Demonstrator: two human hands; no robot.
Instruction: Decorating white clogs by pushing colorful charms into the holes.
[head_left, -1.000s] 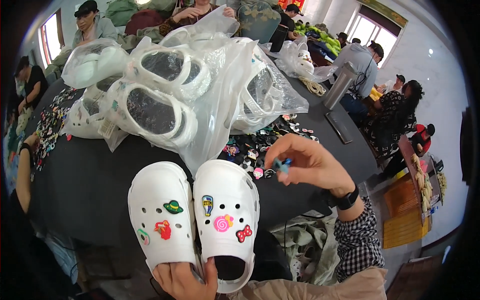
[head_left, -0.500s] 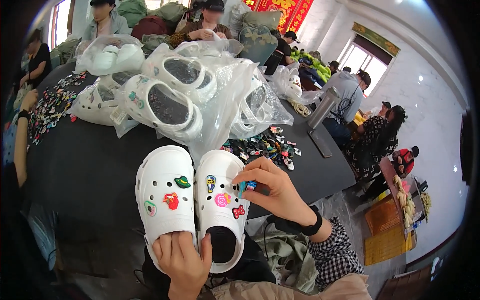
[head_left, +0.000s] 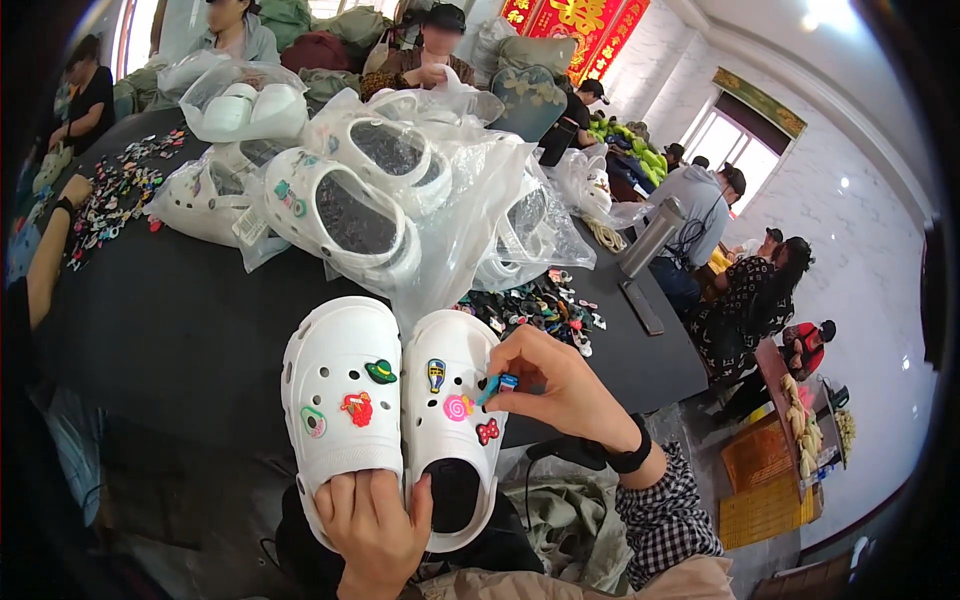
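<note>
Two white clogs, a left one (head_left: 362, 447) and a right one (head_left: 450, 338), stand side by side, toes pointing away. My left hand (head_left: 374, 525) grips them, fingers inside the left clog's opening and thumb at the right clog. Over the right clog, my right hand (head_left: 572, 392) pinches a blue shoe charm (head_left: 496, 386) close to its holes. Green hat (head_left: 380, 371), red (head_left: 356, 408) and avocado (head_left: 313, 421) charms sit on the left clog. On the right one are a bottle charm (head_left: 436, 375), a pink swirl charm (head_left: 458, 407) and a red bow charm (head_left: 488, 431).
Plastic-bagged white clogs (head_left: 350, 190) are heaped on the dark table (head_left: 170, 320). Loose charms lie in a pile (head_left: 545, 305) beyond my right hand and another (head_left: 125, 195) at far left. A metal flask (head_left: 652, 238) and a phone (head_left: 642, 308) lie rightward. Other people sit around.
The clogs and both hands appear slightly farther right and lower as the view shifts. My right hand still pinches the blue charm, now nearer the pink swirl charm.
</note>
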